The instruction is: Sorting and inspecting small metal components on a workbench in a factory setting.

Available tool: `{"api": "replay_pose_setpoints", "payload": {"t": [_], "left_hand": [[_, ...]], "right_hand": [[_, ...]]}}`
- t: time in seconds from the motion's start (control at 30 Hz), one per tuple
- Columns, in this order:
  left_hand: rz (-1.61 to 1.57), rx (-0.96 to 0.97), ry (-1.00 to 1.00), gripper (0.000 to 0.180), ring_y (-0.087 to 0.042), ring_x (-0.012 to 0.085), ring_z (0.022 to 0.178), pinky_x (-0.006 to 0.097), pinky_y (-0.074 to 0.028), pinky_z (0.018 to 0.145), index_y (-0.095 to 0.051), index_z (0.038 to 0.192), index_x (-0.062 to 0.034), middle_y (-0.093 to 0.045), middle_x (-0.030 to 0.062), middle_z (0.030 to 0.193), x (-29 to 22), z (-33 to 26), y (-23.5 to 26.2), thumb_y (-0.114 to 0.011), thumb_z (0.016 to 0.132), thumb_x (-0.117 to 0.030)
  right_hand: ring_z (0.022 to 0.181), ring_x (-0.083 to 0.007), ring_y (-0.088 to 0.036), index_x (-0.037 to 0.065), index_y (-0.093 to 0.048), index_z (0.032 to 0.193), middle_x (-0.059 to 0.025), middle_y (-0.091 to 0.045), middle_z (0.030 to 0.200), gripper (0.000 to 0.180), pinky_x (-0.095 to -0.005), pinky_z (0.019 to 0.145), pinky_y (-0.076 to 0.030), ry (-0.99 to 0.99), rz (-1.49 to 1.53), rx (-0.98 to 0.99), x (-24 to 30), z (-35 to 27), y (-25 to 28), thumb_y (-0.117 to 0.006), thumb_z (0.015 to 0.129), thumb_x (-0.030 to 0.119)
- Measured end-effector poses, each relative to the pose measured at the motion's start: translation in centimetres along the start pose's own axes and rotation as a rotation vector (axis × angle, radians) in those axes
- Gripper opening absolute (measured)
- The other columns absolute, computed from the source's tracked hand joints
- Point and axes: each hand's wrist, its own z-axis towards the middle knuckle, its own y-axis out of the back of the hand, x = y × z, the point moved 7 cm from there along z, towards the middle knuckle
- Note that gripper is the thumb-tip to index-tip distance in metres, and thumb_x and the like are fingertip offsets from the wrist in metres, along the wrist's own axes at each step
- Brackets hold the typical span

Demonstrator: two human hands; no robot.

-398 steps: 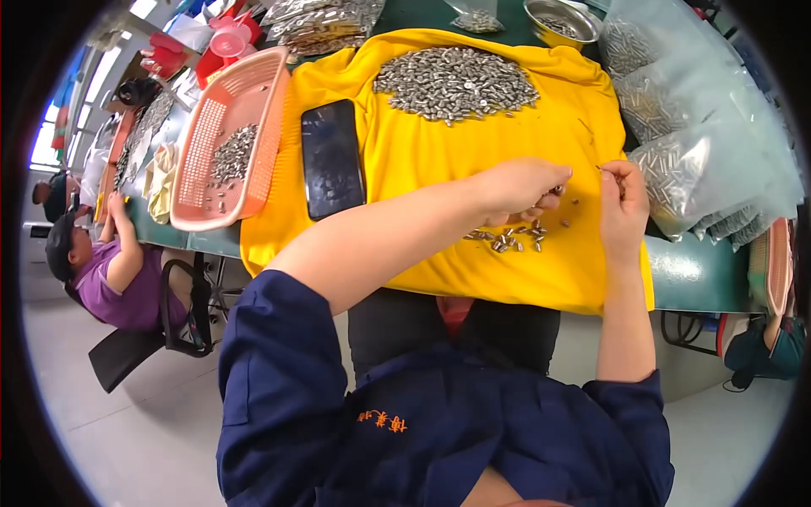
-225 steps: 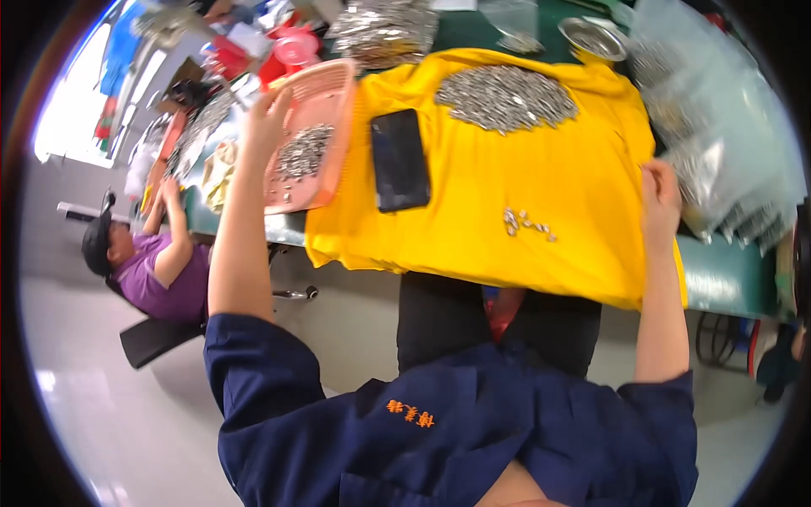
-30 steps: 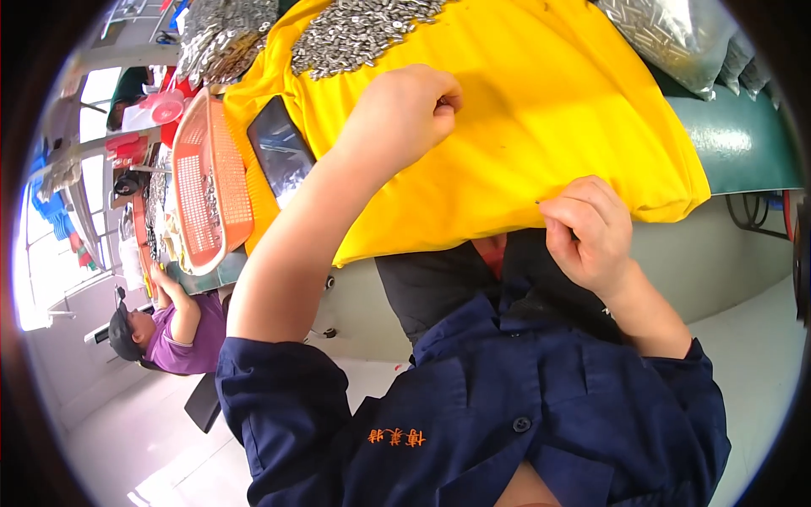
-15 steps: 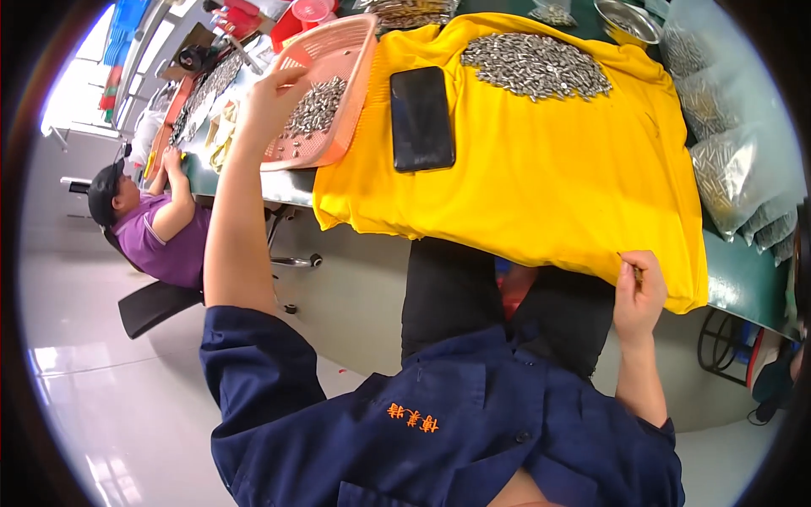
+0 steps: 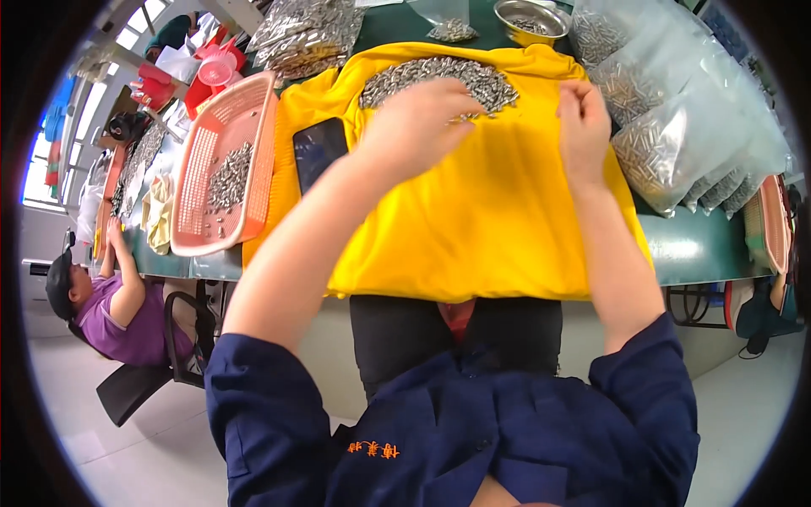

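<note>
A heap of small silver metal parts (image 5: 397, 80) lies on the yellow cloth (image 5: 481, 228) spread over the table. My left hand (image 5: 418, 127) reaches across to the heap's near right side and hides some of it. Its thumb and fingers are bent around small parts there, though the fingertips are slightly blurred. To the right of the heap, above the cloth, is my right hand (image 5: 583, 122) with its fingers curled together. What it holds, if anything, is hidden. A black phone (image 5: 318, 152) lies on the cloth, partly behind my left forearm.
A pink plastic basket (image 5: 187, 198) at left holds more of the parts. Filled clear bags (image 5: 655, 156) line the right side. A metal bowl (image 5: 541, 21) and bagged parts (image 5: 308, 34) stand at the back. A person in purple (image 5: 127, 317) sits at far left.
My left hand has left the basket and come over to the heap. My right hand has risen from the cloth's near edge to beside the heap. The whole view has shifted.
</note>
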Motion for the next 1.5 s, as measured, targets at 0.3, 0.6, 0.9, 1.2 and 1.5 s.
{"api": "replay_pose_setpoints", "payload": {"t": [0.3, 0.6, 0.9, 1.2, 1.5], "left_hand": [[0.230, 0.046, -0.100, 0.023, -0.048, 0.0231, 0.097, 0.038, -0.032, 0.089, -0.060, 0.085, -0.0109, -0.054, 0.0072, 0.096, 3.1, 6.8, -10.4, -0.057, 0.070, -0.028], [0.189, 0.014, -0.032, 0.018, -0.048, 0.0216, 0.097, 0.036, -0.035, 0.085, -0.058, 0.086, -0.0121, -0.053, 0.0051, 0.095, 4.1, 5.0, -8.7, -0.056, 0.070, -0.020], [0.046, -0.185, 0.033, 0.023, -0.050, 0.0282, 0.094, 0.036, -0.040, 0.081, -0.058, 0.090, -0.0071, -0.053, 0.0114, 0.101, 5.2, 2.2, -3.3, -0.057, 0.071, -0.021], [0.123, -0.197, 0.561, 0.032, -0.049, 0.0292, 0.096, 0.035, -0.039, 0.083, -0.056, 0.099, -0.0045, -0.052, 0.0140, 0.102, 13.2, -1.4, -1.7, -0.052, 0.077, -0.028], [0.047, -0.367, 0.506, 0.030, -0.047, 0.0351, 0.096, 0.038, -0.038, 0.085, -0.054, 0.099, -0.0013, -0.050, 0.0203, 0.102, 10.9, -0.2, -3.3, -0.053, 0.075, -0.021]], "right_hand": [[0.055, -0.0039, -0.041, 0.001, -0.052, 0.082, 0.0010, -0.049, 0.066, 0.006, -0.0180, 0.050, -0.035, -0.090, 0.116, 0.104, 0.1, -0.8, -1.9, -0.051, 0.079, 0.006], [0.056, -0.0037, -0.041, 0.001, -0.052, 0.083, 0.0008, -0.049, 0.066, 0.006, -0.0180, 0.050, -0.035, -0.148, 0.169, 0.179, 0.0, -1.2, -2.6, -0.050, 0.079, 0.005], [0.056, -0.0043, -0.042, 0.001, -0.052, 0.082, 0.0016, -0.049, 0.065, 0.006, -0.0191, 0.051, -0.036, -0.188, 0.193, 0.190, -0.6, -1.3, -2.8, -0.051, 0.079, 0.005], [0.054, -0.0029, -0.040, 0.002, -0.052, 0.081, 0.0026, -0.047, 0.062, 0.005, -0.0179, 0.049, -0.034, -0.214, 0.267, 0.205, -0.6, -1.5, -3.3, -0.051, 0.079, 0.006], [0.056, -0.0034, -0.039, 0.002, -0.051, 0.082, 0.0034, -0.046, 0.064, 0.005, -0.0181, 0.051, -0.034, -0.190, 0.195, 0.226, 0.1, -1.7, -3.5, -0.050, 0.079, 0.006]]}}
